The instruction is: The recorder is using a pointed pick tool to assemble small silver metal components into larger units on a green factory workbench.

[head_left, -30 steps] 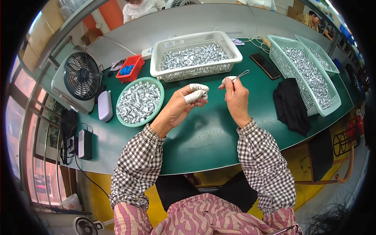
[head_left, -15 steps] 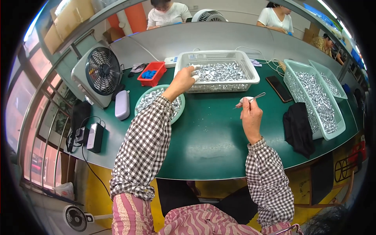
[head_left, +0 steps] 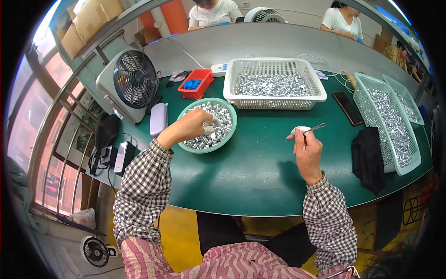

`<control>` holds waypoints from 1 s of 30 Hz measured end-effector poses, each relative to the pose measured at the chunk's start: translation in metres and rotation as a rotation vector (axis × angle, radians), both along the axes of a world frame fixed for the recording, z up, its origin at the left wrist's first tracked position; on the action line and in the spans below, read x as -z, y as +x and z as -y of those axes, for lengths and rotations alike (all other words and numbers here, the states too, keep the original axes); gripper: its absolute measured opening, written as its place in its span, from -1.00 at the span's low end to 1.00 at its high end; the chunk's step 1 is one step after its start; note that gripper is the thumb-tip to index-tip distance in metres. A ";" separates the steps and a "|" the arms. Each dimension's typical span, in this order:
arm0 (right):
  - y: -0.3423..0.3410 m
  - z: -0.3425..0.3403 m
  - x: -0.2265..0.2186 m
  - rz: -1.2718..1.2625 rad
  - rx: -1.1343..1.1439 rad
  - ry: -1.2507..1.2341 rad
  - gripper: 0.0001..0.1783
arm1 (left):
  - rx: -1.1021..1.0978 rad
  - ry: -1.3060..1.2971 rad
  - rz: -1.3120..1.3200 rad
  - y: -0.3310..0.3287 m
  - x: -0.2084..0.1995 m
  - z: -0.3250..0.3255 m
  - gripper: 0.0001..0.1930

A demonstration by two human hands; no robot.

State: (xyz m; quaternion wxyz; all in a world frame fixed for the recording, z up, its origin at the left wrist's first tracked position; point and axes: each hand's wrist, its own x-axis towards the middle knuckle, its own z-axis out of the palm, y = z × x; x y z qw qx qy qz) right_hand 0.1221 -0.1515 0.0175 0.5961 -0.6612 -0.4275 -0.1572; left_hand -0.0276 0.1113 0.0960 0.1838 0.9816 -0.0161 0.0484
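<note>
Over the round light-green basin [head_left: 231,138], full of small silvery metal parts [head_left: 223,114], reaches my left hand [head_left: 186,126]. White covers wrap its fingertips, which are bent down to the parts and slightly apart. No part shows clearly between them. My right hand [head_left: 308,151] is raised above the green tabletop [head_left: 241,176], right of the basin. Its thumb and fingers pinch a thin metal tool with a looped end [head_left: 317,127]; a white covering is on a fingertip there, and the tool's other end is mostly hidden.
Behind stands a white basket [head_left: 274,103] of similar parts, with green baskets [head_left: 403,169] at right. A phone [head_left: 347,109], black cloth [head_left: 367,158], red tray [head_left: 200,74], lilac case [head_left: 158,119] and fan [head_left: 134,79] surround the work area. People sit beyond the partition [head_left: 204,46].
My left hand has moved from the white basket's near left edge back and down to the round basin. My right hand keeps its grip on the tool. The view has shifted slightly.
</note>
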 end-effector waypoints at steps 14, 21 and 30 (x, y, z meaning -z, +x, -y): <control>0.000 0.001 0.003 0.008 -0.022 -0.037 -0.83 | -0.219 -0.350 0.168 0.009 0.009 0.041 -0.78; -0.004 0.000 0.004 0.140 0.019 -0.082 -0.82 | -0.120 -1.755 -0.066 0.016 0.055 0.095 -0.72; -0.022 0.002 0.002 -0.076 -0.218 -0.096 -0.84 | -0.156 -1.787 -0.003 0.023 0.095 0.100 -0.67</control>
